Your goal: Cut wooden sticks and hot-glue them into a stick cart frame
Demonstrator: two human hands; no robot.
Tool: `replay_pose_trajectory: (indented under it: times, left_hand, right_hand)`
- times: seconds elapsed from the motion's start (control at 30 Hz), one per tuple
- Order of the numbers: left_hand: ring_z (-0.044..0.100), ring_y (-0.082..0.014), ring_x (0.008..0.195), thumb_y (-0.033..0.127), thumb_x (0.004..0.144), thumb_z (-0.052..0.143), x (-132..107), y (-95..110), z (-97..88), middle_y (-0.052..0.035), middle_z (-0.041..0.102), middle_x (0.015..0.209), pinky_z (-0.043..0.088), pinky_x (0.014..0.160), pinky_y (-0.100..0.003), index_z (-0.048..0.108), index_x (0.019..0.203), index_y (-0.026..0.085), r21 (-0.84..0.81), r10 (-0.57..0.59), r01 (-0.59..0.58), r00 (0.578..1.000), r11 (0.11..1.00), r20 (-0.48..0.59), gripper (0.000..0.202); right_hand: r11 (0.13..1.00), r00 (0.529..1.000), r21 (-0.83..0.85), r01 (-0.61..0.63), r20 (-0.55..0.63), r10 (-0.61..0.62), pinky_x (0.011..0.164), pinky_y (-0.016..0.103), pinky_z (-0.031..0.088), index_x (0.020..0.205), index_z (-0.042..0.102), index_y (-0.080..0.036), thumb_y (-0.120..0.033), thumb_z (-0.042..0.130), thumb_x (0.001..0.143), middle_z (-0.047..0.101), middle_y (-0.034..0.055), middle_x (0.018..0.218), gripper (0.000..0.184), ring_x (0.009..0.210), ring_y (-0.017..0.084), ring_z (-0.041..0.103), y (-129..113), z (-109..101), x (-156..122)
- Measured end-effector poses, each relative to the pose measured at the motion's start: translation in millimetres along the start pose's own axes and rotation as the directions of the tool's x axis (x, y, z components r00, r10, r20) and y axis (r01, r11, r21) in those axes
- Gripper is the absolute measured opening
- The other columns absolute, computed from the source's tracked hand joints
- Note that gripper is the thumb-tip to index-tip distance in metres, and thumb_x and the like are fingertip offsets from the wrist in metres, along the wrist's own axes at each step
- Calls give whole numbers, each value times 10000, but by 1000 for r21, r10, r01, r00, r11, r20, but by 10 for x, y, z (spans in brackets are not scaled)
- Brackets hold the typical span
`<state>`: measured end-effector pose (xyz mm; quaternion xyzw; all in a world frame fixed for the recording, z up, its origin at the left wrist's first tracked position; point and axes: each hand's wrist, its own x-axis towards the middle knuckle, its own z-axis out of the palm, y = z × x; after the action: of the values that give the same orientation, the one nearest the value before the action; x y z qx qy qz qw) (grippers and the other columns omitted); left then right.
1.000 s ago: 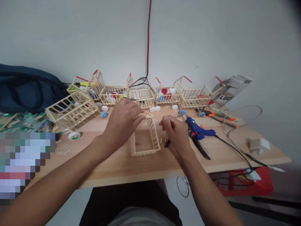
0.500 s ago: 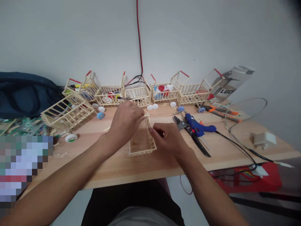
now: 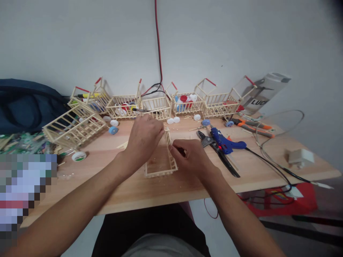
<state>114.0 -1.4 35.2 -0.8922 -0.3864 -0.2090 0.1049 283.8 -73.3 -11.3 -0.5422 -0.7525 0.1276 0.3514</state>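
A small rectangular frame of thin wooden sticks point(image 3: 162, 174) lies on the wooden table in front of me, with short sticks along its edges. My left hand point(image 3: 147, 134) is closed at the frame's far end, its fingertips pinched near the far corner; the fingers partly hide that end. Along the frame's right side, my right hand point(image 3: 189, 155) is closed with thumb and forefinger together on the side rail. Whether a loose stick is between those fingers is hidden. To the right of that hand lie a blue glue gun point(image 3: 225, 141) and black-handled cutters point(image 3: 221, 157).
Several stick-built miniature carts point(image 3: 154, 105) with red-tipped handles line the wall, some holding bottle caps. Orange-grey pliers point(image 3: 254, 127), a white adapter point(image 3: 301, 157) and cables are at the right. A dark blue bag point(image 3: 29, 105) and scraps point(image 3: 26, 142) are at the left.
Both hands stay at almost the same places on the stick frame. The view has shifted slightly; the left hand's fingertips are a little more tucked in at the far corner.
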Motion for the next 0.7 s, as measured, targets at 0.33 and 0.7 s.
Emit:
replay_pose_trajectory:
  times: [0.33, 0.7]
  left_hand:
    - [597, -272, 888, 204, 887, 550, -4, 32, -4, -99, 698, 809, 413, 738, -389, 683, 783, 161, -14, -37, 37, 999, 999, 9, 174]
    - [600, -254, 914, 201, 880, 558, -36, -84, -68, -78, 738, 888, 446, 811, -384, 730, 886, 183, -147, -58, 42, 993, 988, -101, 172]
  right_hand:
    - [1000, 1000, 1, 9, 6, -9, 547, 267, 195, 587, 333, -195, -244, 529, 860, 336, -62, 537, 339, 524, 82, 342, 1, 7, 11]
    - [1000, 1000, -7, 11, 7, -10, 547, 267, 197, 587, 323, -197, -260, 510, 874, 339, -59, 535, 349, 522, 83, 348, -4, 5, 12]
